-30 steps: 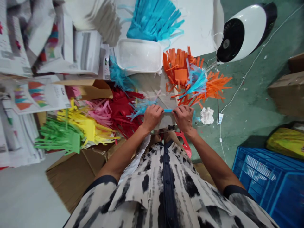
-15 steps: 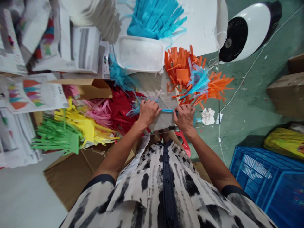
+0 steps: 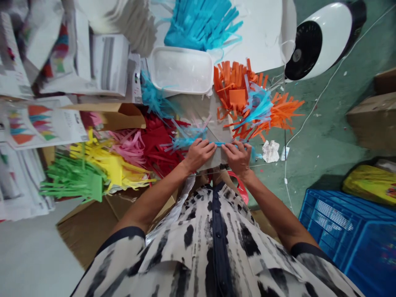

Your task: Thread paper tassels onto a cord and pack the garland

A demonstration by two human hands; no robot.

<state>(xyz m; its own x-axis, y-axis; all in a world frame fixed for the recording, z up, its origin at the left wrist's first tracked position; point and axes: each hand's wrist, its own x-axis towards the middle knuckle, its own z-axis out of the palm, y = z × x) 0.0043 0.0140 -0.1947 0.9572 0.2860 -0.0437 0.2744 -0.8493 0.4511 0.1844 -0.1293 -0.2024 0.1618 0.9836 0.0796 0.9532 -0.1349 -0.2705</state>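
Note:
A blue paper tassel point(image 3: 188, 141) lies across the front of the work surface, its middle twisted into a thin rope and its fringe spreading out past both hands. My left hand point(image 3: 200, 155) is closed on the twisted middle from the left. From the right, my right hand point(image 3: 237, 156) pinches the same strip, and the fingertips of both hands nearly meet. Just beyond my right hand are fringed orange tissue pieces point(image 3: 238, 99) with a light blue and lilac tassel point(image 3: 259, 104) on top. Red fringed paper point(image 3: 157, 144) lies left of my left hand.
A white plastic tub point(image 3: 182, 70) stands behind the hands, with blue fringed paper point(image 3: 201, 24) beyond it. Yellow point(image 3: 116, 165) and green fringes point(image 3: 74, 175) lie at left, near packaged cards point(image 3: 46, 121). A fan point(image 3: 324, 41) and a blue crate point(image 3: 340, 235) are on the right.
My hands have come closer together along the twisted strip, covering most of the blue length that showed between them. More of the fringe on the left is visible.

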